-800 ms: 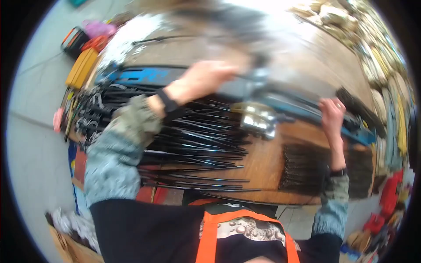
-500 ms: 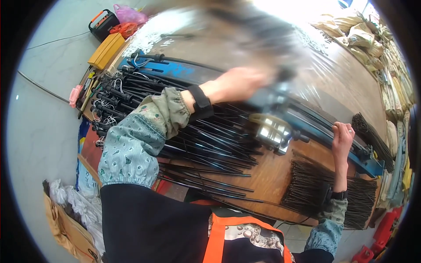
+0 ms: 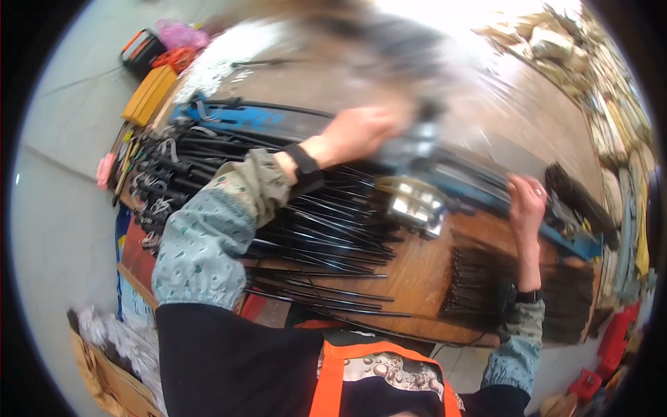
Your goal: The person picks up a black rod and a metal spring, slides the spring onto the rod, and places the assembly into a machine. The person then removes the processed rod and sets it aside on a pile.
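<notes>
Both hands are up on the desk [image 3: 417, 292], well apart. Left hand [image 3: 361, 132] reaches far forward and seems closed around a grey-blue tool [image 3: 417, 149], but that part is blurred, so I cannot tell exactly the grip or what kind of tool it is. Right hand [image 3: 526, 205] is curled over the long blue rail [image 3: 486, 191] that crosses the desk w/ a slant, fingers wrapped on its upper edge near a bundle of dark rods at the right end.

Just below the left hand's tool sits a shiny metal block [image 3: 415, 203], touching the rail or very near it; which one, I cannot say.

About handling, my judgement only: the rail looks like steel, stiff and rather heavy, painted so not much slippery. Best to hold it from the top edge as the right hand does, away from the metal block, where fingers could be pinched. The black rods [image 3: 306, 236] that lie in a big fan under the left forearm are thin and long, prob. springy, light one by one but awkward in a bunch. They will roll and tangle, so take them near the middle, several together. The shorter dark rods [image 3: 479, 292] at the front right lie in a neat row, easier to pinch at the ends.
</notes>
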A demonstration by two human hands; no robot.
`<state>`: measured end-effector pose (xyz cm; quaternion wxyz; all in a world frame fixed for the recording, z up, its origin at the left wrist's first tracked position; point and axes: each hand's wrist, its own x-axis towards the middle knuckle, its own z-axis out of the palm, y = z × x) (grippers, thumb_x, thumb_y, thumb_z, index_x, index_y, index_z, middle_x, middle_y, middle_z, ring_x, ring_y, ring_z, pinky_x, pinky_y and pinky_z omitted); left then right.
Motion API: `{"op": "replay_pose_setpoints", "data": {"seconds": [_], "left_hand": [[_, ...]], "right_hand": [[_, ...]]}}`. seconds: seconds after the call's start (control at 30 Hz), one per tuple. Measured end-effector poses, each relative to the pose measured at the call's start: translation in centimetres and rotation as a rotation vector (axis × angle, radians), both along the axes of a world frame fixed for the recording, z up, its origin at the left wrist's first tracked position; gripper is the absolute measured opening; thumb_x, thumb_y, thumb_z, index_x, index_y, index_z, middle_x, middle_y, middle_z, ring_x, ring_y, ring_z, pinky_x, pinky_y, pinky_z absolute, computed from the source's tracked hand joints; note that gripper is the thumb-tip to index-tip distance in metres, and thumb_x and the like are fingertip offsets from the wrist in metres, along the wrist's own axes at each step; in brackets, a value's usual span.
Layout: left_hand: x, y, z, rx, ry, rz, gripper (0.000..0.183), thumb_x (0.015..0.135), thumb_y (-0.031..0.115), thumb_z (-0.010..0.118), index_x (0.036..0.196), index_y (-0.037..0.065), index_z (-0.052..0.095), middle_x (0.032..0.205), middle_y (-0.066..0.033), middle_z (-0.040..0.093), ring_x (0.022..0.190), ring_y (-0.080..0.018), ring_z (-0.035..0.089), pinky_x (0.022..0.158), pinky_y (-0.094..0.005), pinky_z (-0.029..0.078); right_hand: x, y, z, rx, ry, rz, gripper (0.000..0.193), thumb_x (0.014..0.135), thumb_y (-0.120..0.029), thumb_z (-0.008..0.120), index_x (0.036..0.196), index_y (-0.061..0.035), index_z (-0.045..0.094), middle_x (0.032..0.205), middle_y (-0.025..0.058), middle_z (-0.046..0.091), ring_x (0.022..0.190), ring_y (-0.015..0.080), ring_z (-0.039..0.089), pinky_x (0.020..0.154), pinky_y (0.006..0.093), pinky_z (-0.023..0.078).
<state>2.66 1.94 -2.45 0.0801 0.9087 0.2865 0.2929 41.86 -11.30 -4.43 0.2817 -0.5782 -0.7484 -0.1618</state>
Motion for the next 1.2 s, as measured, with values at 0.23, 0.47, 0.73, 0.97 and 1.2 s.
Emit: {"op": "replay_pose_setpoints", "data": {"seconds": [0.23,0.47,0.73,0.97,1.2], "left_hand": [[0.9,-0.2,0.0,-0.006,0.174,0.134,0.013,0.092,0.02,0.057,0.086,0.009,0.057,0.077,-0.0162,0.064,0.075,-0.0387,0.063,0.063,-0.0474,0.049],[0.9,-1.4,-0.2,-0.012,0.207,0.156,0.011,0.093,0.018,0.056,0.087,0.009,0.055,0.077,-0.0171,0.063,0.076,-0.0404,0.062,0.063,-0.0488,0.048],[1.6,0.9,-1.9,0.361,0.158,0.089,0.005,0.088,0.015,0.056,0.086,0.015,0.06,0.075,-0.0104,0.064,0.071,-0.0321,0.065,0.056,-0.0446,0.049],[-3.8,5.5,-0.7,0.684,0.19,-0.063,0.009,0.093,0.017,0.057,0.101,0.014,0.06,0.087,-0.0076,0.067,0.077,-0.0304,0.066,0.061,-0.0404,0.052],[-3.6,-20.5,1.8,0.084,0.428,0.061,0.005,0.079,0.01,0.063,0.084,0.012,0.064,0.071,-0.0045,0.058,0.067,-0.0262,0.058,0.062,-0.0403,0.043]], "right_hand": [[-8.6,-2.9,0.6,0.121,0.028,0.126,0.035,0.08,0.001,0.063,0.114,-0.0052,0.066,0.099,0.0104,0.069,0.105,0.0306,0.061,0.094,0.0466,0.04],[-9.4,-4.0,-1.9,-0.188,0.355,0.256,0.018,0.086,-0.01,0.066,0.103,-0.0041,0.066,0.089,0.0119,0.067,0.09,0.0302,0.062,0.08,0.0376,0.045],[-8.9,-3.5,0.4,-0.447,0.58,0.242,0.017,0.087,-0.019,0.066,0.09,-0.0022,0.066,0.086,0.0176,0.065,0.081,0.0368,0.062,0.072,0.0431,0.049],[-14.1,-16.9,-2.1,-0.385,-0.11,0.429,0.016,0.072,-0.018,0.07,0.074,-0.0093,0.056,0.075,0.0069,0.054,0.079,0.0258,0.055,0.075,0.0376,0.044],[-15.5,-19.2,-5.2,-0.258,0.078,0.41,0.017,0.07,-0.008,0.067,0.085,-0.0043,0.062,0.08,0.0083,0.059,0.083,0.0256,0.058,0.073,0.0381,0.046]]}}
